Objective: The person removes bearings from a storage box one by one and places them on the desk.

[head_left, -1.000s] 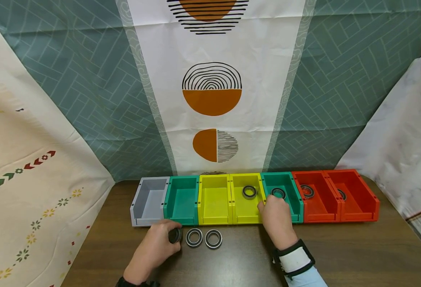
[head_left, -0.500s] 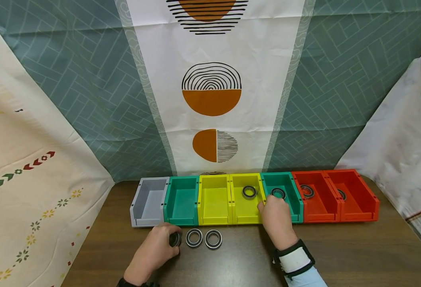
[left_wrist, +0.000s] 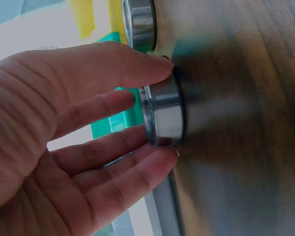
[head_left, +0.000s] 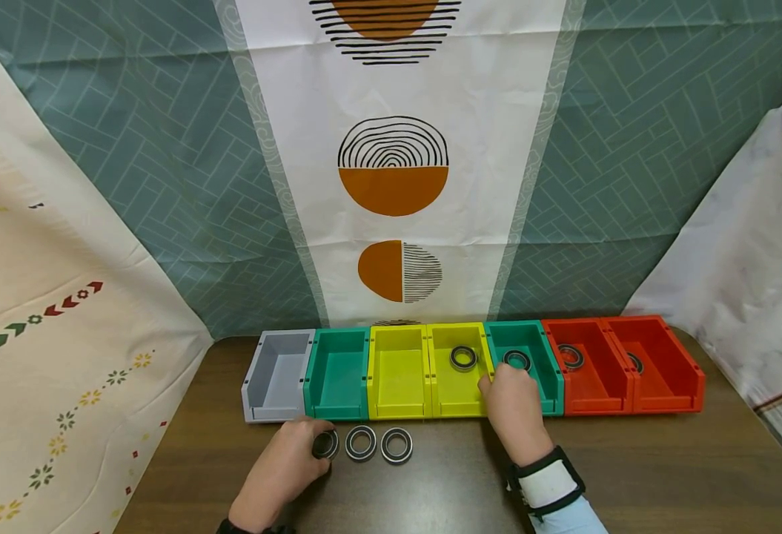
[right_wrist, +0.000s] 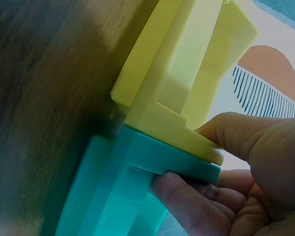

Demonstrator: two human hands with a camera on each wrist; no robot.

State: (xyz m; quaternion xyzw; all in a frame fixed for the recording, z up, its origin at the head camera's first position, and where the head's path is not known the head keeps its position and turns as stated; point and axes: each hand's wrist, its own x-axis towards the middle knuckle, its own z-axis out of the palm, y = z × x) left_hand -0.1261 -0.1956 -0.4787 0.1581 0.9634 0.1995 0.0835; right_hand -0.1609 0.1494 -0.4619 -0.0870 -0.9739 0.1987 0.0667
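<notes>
My left hand [head_left: 285,461] pinches a steel ball bearing [left_wrist: 168,120] by its rim, thumb on one side and fingertips on the other. That bearing lies flat on the table, partly hidden by the hand in the head view. Two more bearings, a middle one [head_left: 360,457] and a right one [head_left: 396,460], lie in line beside it. With thumb and fingers, my right hand [head_left: 514,411] grips the adjoining side walls of a yellow bin [right_wrist: 160,105] and a green bin [right_wrist: 142,157]. Inside the yellow bin lies a bearing [head_left: 454,359]; the green bin has one too [head_left: 507,360].
Left of the gripped pair, a grey bin [head_left: 277,371], a green bin [head_left: 339,371] and a yellow bin [head_left: 399,367] continue the row. Two red bins stand at its right end, with a bearing [head_left: 576,363] and a partly hidden bearing [head_left: 636,363] inside. Patterned cloth hangs behind.
The bearing in my left hand has gone from tilted to flat on the table, and the hand has shifted slightly down and left. My right hand has stayed on the bin walls.
</notes>
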